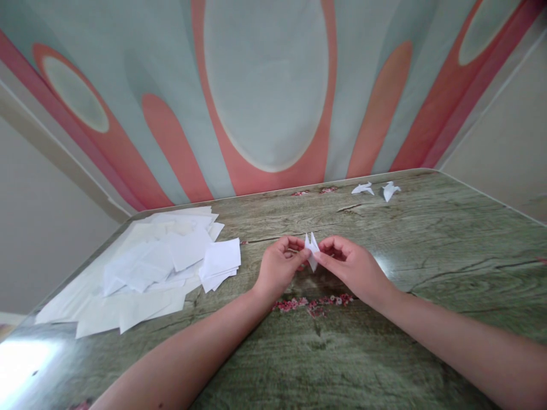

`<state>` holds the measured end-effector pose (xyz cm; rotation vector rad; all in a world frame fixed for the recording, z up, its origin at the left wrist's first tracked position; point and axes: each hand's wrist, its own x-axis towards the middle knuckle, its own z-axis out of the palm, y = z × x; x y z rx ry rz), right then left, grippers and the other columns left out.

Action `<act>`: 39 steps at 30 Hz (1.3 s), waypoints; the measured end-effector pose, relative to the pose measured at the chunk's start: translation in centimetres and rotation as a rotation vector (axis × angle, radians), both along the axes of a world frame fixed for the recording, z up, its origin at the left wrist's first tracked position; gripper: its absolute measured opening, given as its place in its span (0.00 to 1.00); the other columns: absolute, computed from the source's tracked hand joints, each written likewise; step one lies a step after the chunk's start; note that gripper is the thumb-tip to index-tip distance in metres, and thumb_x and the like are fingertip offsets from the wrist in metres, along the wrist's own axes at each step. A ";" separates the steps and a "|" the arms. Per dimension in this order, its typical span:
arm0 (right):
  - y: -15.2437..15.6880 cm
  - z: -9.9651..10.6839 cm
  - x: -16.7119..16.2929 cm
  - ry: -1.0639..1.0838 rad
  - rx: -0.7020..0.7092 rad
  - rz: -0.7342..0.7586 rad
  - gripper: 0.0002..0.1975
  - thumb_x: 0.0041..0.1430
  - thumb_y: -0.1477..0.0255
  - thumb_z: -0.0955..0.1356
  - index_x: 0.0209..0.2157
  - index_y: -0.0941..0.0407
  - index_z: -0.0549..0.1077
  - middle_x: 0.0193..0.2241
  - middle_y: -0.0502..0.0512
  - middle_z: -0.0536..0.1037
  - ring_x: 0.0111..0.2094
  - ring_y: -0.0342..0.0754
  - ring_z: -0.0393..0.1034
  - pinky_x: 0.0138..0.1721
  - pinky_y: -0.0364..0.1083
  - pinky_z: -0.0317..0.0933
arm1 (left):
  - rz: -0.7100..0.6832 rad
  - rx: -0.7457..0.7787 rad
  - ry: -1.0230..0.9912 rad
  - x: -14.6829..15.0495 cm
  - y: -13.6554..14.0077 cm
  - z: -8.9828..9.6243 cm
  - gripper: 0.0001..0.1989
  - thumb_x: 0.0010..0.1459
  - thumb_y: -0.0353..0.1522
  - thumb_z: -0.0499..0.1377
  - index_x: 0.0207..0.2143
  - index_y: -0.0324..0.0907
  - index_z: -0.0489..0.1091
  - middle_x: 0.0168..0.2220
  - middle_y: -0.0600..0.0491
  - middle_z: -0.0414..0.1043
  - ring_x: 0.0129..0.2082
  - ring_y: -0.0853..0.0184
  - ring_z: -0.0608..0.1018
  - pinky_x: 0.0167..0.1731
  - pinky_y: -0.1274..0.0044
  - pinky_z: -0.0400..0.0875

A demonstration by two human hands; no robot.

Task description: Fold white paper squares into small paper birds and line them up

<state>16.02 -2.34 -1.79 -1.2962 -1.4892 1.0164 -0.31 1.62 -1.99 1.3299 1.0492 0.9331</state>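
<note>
Between my two hands is a small piece of folded white paper (313, 246), held above the middle of the table. Two narrow points stick up from its top, and its lower end tapers to a tip. My left hand (282, 259) pinches its left side between thumb and fingers. On the right side, my right hand (348, 263) grips it with the thumb pressed against the front. The fingertips behind the paper are partly hidden.
Loose white sheets (141, 256) lie spread over the left of the wood-patterned table (427, 250). Beside them is a small stack of square papers (221, 259). Two folded paper figures (363, 188) rest near the back right edge. A patterned wall covering (265, 85) rises behind.
</note>
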 end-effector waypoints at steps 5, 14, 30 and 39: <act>-0.6 0.6 -0.6 -0.038 0.083 0.032 0.09 0.60 0.63 0.64 0.33 0.53 0.71 0.28 0.50 0.76 0.30 0.45 0.69 0.33 0.44 0.61 | -0.068 0.010 -0.035 0.1 -0.1 0.0 0.11 0.50 0.36 0.63 0.33 0.37 0.71 0.27 0.54 0.73 0.26 0.71 0.75 0.27 0.79 0.72; 0.4 -0.4 0.2 -0.076 0.047 -0.107 0.14 0.53 0.62 0.70 0.39 0.54 0.69 0.27 0.49 0.73 0.29 0.45 0.67 0.31 0.44 0.60 | -0.197 -0.032 -0.076 0.0 -0.6 1.2 0.13 0.52 0.40 0.63 0.33 0.38 0.73 0.30 0.53 0.74 0.30 0.68 0.76 0.31 0.77 0.74; 0.2 0.2 0.6 -0.104 -0.027 0.005 0.08 0.57 0.65 0.66 0.33 0.54 0.73 0.29 0.49 0.76 0.31 0.45 0.68 0.34 0.44 0.60 | -0.175 -0.100 -0.073 -0.7 0.1 1.1 0.13 0.49 0.38 0.65 0.31 0.36 0.70 0.28 0.54 0.73 0.28 0.70 0.75 0.26 0.78 0.75; 0.1 0.3 0.3 -0.144 -0.012 0.008 0.08 0.57 0.64 0.67 0.32 0.54 0.74 0.29 0.49 0.77 0.31 0.45 0.69 0.33 0.44 0.60 | -0.120 0.029 0.010 -0.6 0.0 0.7 0.14 0.50 0.38 0.65 0.25 0.37 0.66 0.23 0.56 0.70 0.24 0.72 0.73 0.25 0.80 0.71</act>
